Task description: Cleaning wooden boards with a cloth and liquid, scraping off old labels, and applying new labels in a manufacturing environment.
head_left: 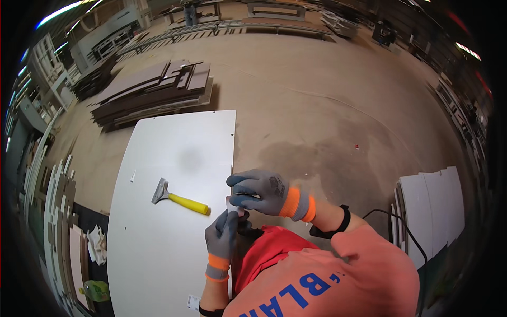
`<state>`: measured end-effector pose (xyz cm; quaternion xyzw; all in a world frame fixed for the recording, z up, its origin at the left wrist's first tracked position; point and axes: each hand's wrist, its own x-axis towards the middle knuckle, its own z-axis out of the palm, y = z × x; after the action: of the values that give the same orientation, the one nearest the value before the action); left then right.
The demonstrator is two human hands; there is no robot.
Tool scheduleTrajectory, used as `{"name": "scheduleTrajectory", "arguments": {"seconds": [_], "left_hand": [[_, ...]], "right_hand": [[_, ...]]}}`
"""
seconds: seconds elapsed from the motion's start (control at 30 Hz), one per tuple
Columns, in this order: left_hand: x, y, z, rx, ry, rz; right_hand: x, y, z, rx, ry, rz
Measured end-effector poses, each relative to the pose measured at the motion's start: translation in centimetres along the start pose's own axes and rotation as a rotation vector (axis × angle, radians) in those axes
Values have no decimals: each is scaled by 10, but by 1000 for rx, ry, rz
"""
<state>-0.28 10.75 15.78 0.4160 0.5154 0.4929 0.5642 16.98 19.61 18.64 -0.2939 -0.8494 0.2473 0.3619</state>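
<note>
At the right edge of a large white panel (153, 253), my two gloved hands meet. My left hand (222, 233) is closed, its fingertips around a small whitish piece (234, 206) whose kind I cannot make out. From the other side, my right hand (260, 191) also has its bent fingers closed on this piece. Both gloves are grey with orange cuffs. A scraper (182, 199) with a yellow handle and a metal head lies on the panel, just left of my hands. Most of the whitish piece is hidden by the fingers.
Beyond the panel, brown boards (153, 90) are stacked on the floor. White panels (430, 206) stand at the right. Upright board strips (58, 211) line the left, near a green-tinted plastic bottle (96, 290) and a crumpled white cloth (97, 245). A roller conveyor (222, 26) runs far back.
</note>
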Motion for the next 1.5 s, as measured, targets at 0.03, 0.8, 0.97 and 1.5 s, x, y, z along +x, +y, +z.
{"name": "scheduleTrajectory", "arguments": {"seconds": [0.03, 0.8, 0.97, 1.5], "left_hand": [[-1, -2, 0, 24, -14, 20], [4, -38, -54, -154, -330, -227], [-3, -27, -64, 25, -171, -111], [-12, -46, -147, 3, 503, 121]], "right_hand": [[-1, -1, 3, -15, -36, 12], [-18, 16, 44, -224, -347, -99], [-28, 53, 23, 284, -575, 346], [26, 138, 56, 25, -133, 442]]}}
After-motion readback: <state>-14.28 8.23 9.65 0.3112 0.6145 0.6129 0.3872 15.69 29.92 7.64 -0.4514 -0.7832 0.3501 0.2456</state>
